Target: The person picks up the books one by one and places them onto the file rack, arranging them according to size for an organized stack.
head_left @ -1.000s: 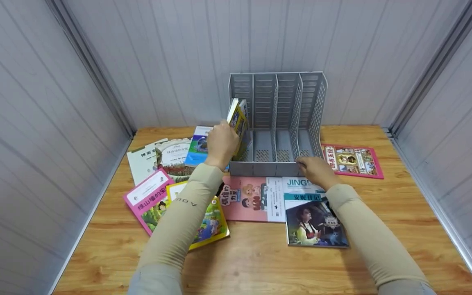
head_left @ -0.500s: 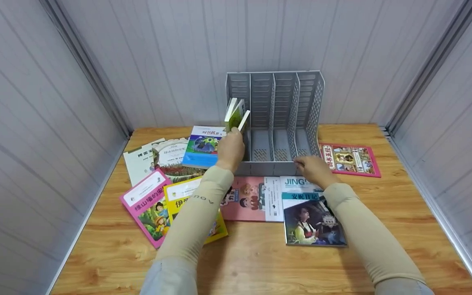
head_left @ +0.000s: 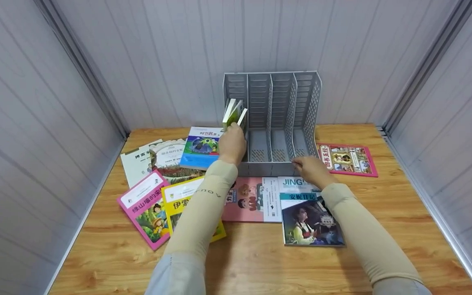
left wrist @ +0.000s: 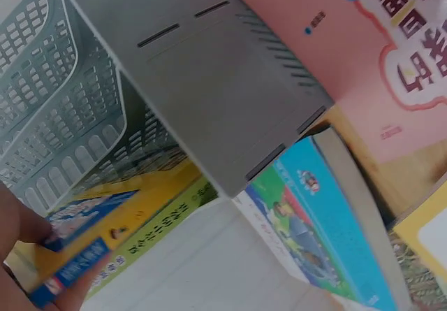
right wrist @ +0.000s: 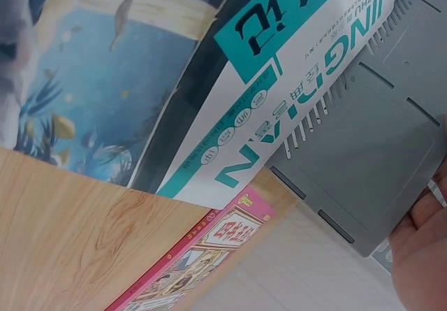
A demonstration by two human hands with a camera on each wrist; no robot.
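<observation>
A grey rack (head_left: 264, 168) with several compartments stands against the back wall. In its leftmost compartment my left hand (head_left: 232, 144) pinches a yellow book (left wrist: 129, 223) by its upper part, thumb on the cover. Beside it stands a book with a green spine (left wrist: 159, 235). From the head view, white page edges of the books lean apart above the hand; their lower parts are hidden. My right hand (head_left: 314, 170) grips the rack's front edge near its right corner, and the right wrist view shows its fingers (right wrist: 424, 210) bent over that edge.
Left lie a blue-and-white book (head_left: 200, 148), two pale books, a pink book (head_left: 148, 209) and a yellow-bordered book (head_left: 178, 196). Before the rack lie a salmon book (head_left: 244, 205) and a dark-covered book (head_left: 312, 223). A red-pink book (head_left: 347, 159) lies right of the rack. Walls enclose three sides.
My left hand has moved right within the leftmost compartment, tilting the held book away from the other books there. The right hand has stayed on the rack's front edge.
</observation>
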